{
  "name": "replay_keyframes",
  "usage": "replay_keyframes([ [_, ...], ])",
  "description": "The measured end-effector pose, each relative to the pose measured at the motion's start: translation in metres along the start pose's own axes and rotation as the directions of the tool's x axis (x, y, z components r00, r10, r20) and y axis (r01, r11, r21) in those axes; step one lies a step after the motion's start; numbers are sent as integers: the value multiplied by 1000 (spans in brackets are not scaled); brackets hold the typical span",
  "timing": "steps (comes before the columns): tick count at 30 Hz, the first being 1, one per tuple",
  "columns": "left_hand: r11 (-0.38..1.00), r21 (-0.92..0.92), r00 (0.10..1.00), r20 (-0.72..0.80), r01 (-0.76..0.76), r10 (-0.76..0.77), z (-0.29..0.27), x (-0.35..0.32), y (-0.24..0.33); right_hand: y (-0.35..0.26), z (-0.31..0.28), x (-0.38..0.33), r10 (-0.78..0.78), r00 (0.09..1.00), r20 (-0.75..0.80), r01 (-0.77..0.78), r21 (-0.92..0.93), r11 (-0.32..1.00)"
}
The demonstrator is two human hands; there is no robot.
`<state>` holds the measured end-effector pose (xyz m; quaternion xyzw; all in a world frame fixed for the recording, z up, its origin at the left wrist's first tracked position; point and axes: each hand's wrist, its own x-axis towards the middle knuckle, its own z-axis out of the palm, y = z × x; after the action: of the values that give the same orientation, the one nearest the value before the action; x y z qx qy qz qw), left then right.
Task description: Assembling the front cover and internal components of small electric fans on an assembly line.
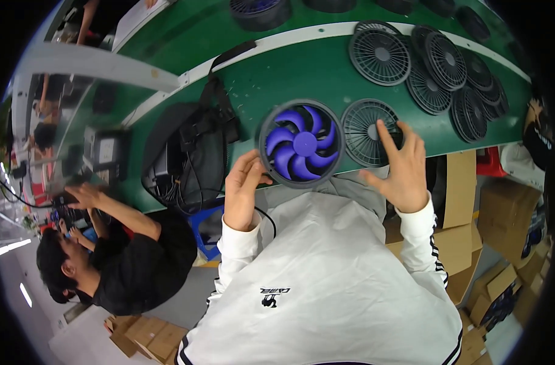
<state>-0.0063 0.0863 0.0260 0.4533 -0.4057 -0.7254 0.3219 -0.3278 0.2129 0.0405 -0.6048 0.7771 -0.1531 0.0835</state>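
Note:
A round fan (305, 145) with purple blades in a dark grey ring housing is at the near edge of the green table, blades facing up. My left hand (244, 185) is closed at the lower left of its rim, with the fingers curled against it. Right beside the fan lies a loose round grille (359, 131) of dark grey plastic with radial ribs. Over its right side my right hand (404, 167) is spread, with the forefinger reaching toward the grille's hub and the thumb apart near its lower edge. Whether the fingertips touch it, I cannot tell.
Several more grilles (432, 73) lie in overlapping piles at the far right. A black bag (189, 152) with straps and cables rests on the table (277, 67) to the left. A person (131, 255) in black sits at my left. Cardboard boxes (506, 213) stand at the lower right.

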Motion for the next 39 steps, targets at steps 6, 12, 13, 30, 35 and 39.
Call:
replay_keyframes([
  [6, 630, 733, 960, 122, -258, 251, -4, -11, 16, 30, 5, 42, -339, 940, 45, 337, 47, 940],
  [12, 569, 560, 798, 411, -602, 440, -9, 5, 5, 23, 9, 46, -286, 958, -1, 286, 60, 957],
  [13, 527, 597, 795, 416, -605, 442, -5, 8, 0, 19, 7, 45, -232, 972, -32, 234, 56, 971],
  [30, 365, 683, 771, 508, -633, 385, 16, -11, 13, -24, 16, 26, 200, 953, -228, -71, 472, 879],
  [35, 44, 502, 439, 707, -864, 555, 15, 40, 29, -29, 4, 23, 199, 948, -248, -87, 401, 912],
  [39, 62, 428, 391, 744, -902, 543, 48, 40, 10, -35, -4, 26, 176, 953, -245, -92, 319, 943],
])
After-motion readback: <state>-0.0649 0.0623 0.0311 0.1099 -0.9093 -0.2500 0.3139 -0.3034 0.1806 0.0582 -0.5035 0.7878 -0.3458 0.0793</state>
